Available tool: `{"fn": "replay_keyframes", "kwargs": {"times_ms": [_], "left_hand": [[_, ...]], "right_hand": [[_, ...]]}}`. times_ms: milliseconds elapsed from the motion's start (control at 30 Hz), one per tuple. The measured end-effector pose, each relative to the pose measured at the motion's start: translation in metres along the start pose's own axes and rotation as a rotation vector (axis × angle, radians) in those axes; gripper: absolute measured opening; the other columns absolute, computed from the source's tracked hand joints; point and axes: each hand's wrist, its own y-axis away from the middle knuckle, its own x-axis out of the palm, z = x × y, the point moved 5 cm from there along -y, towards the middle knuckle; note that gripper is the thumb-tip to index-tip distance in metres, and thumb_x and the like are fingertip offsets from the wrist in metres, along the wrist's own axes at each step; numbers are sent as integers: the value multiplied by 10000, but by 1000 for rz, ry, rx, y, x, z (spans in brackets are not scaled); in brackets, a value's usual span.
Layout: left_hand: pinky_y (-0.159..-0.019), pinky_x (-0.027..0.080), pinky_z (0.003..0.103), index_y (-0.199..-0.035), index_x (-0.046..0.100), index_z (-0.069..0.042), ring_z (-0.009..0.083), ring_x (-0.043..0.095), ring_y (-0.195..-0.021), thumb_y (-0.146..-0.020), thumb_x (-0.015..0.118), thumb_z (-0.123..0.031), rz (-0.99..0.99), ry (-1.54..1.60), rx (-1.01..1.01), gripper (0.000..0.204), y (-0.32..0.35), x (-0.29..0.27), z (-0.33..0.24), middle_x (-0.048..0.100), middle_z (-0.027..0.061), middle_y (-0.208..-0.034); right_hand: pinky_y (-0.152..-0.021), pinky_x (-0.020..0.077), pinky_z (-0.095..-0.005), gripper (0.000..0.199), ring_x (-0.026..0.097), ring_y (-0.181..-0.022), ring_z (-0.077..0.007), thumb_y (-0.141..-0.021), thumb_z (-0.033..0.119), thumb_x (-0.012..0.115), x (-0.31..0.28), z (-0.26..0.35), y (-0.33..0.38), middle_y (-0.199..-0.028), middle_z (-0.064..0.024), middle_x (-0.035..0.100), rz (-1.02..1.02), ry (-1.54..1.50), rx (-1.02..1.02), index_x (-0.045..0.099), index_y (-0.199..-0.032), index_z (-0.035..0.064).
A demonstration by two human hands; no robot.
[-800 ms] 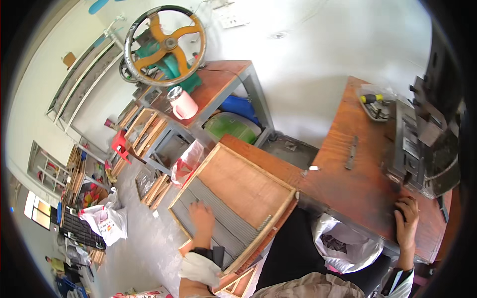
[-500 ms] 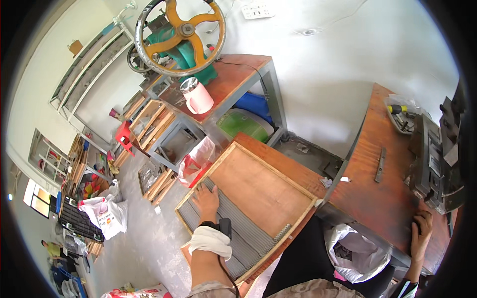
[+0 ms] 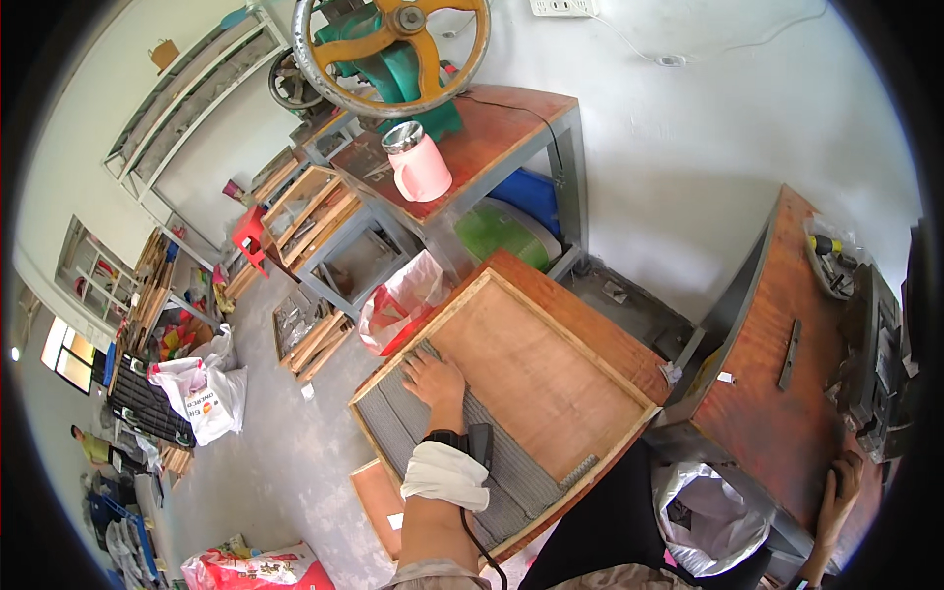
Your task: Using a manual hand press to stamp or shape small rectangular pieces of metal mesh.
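My left hand [image 3: 434, 382] lies flat with fingers spread on a layer of thin grey rods [image 3: 492, 462]. These rods sit side by side in the near-left part of a shallow wooden tray [image 3: 565, 320], whose far part shows a bare wooden bottom. A short row of rod ends [image 3: 578, 472] shows at the tray's near-right edge. At the far right, my right hand [image 3: 841, 497] rests on a wooden worktable [image 3: 752, 393] beside a dark metal machine [image 3: 870, 354]. Its fingers are bent and the thumb stands apart; I make out nothing held.
A pink mug [image 3: 421, 169] stands on another table [image 3: 501, 128], by a machine with a yellow-spoked handwheel [image 3: 408, 20]. A flat metal bar [image 3: 790, 354] and a tool box [image 3: 832, 261] lie on the right table. A white bag [image 3: 713, 516] hangs open below it.
The whole view has shifted, so tray and tables sit a little differently. My left hand has slid slightly rightward over the rods. My right hand stays at the right table.
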Motion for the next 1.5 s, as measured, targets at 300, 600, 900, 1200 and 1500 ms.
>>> {"fn": "replay_keyframes", "kwargs": {"times_ms": [300,600,900,1200,1500], "left_hand": [[-1048,195,609,-1380,388,-65,260,271,-1372,-911,448,-379,-36,-34,134,568,0,7,0,355,116,-1451],[-999,339,489,-1142,563,-25,333,490,-1141,-728,689,-209,-280,184,343,470,-30,-5,-5,582,164,-1145],[-939,393,470,-986,586,11,392,504,-1038,-673,637,-61,-389,258,511,325,-37,16,-10,587,216,-1019],[-873,462,428,-1009,658,-54,388,562,-991,-653,675,-64,68,31,708,356,-55,-15,-35,600,215,-1024],[-762,498,446,-889,660,-25,382,624,-841,-661,670,-93,39,-98,755,238,-59,-16,-46,645,222,-837]], "right_hand": [[-896,395,-387,136,508,-1003,-344,-782,-28,527,0,5,0,-1033,-178,512,-33,24,-21,532,-918,-33],[-873,398,-380,138,509,-969,-342,-763,-40,527,-3,16,-4,-988,-173,507,-38,4,-24,530,-900,-26],[-841,404,-377,132,509,-925,-339,-737,-29,537,-1,17,-5,-950,-173,499,-53,-3,-1,525,-868,-22],[-835,402,-392,135,504,-917,-347,-728,-37,540,-4,23,-7,-938,-175,500,-58,13,-18,526,-862,-20],[-835,403,-378,142,508,-919,-334,-716,-51,541,-4,26,-10,-937,-170,504,-38,-10,9,526,-855,-24]]}}
